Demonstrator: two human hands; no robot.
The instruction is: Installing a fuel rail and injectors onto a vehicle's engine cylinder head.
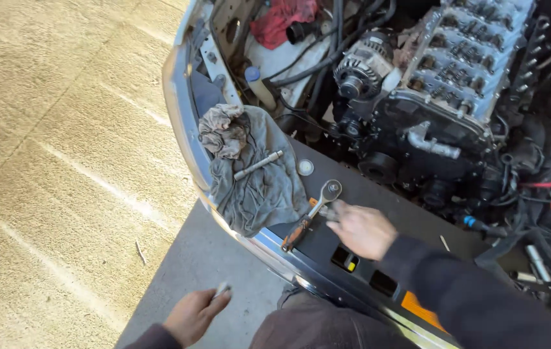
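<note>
From the head camera, the right hand (361, 227) rests on the black front panel (353, 187) of an open engine bay, its fingertips curled around the shaft of a ratchet wrench (312, 215) with an orange-and-black handle that lies flat on the panel, just beside a grey rag (259, 187). On that rag lies 1 metal extension bar (258, 165). The left hand (193, 315) hangs low over the concrete floor (62, 161), pinching a small metal piece (221, 289) between its fingertips.
</note>
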